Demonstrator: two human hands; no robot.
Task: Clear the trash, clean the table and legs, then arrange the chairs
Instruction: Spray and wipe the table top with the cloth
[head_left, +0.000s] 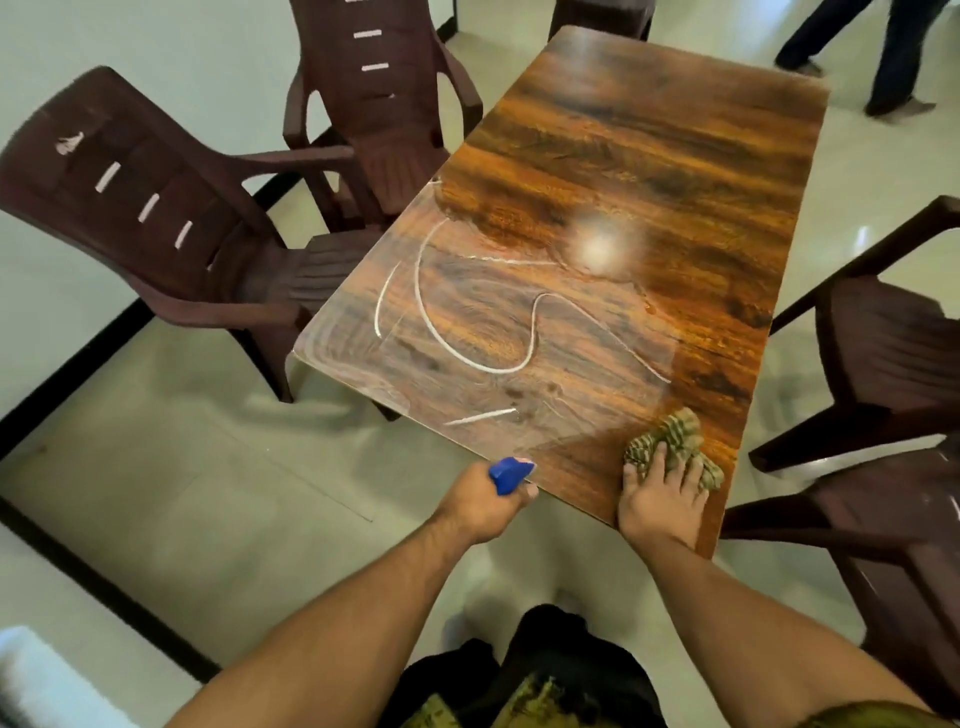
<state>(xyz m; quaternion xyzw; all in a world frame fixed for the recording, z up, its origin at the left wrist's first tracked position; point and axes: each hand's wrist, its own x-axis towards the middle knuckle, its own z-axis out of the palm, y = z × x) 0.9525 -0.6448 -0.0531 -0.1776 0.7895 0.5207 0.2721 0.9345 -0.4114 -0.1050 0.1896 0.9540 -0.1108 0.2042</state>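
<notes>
While the left hand (483, 506) grips the blue spray bottle (510, 473) just off the near edge, likely ready for another squirt, the right hand (660, 501) presses spread fingers on the striped cloth (675, 439) at the near right corner of the table (649, 130). White cleaner streaks (467, 358) swirl over its glossy wood top; brown plastic chairs (156, 208) stand around on pale tiles (208, 493).

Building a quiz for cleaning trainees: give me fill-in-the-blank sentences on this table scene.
The left hand grips a spray bottle with a ____ nozzle.
The right hand presses a striped ____ onto the wooden table.
Curved ____ streaks of cleaner lie on the tabletop.
Missing words: blue; cloth; white.
</notes>
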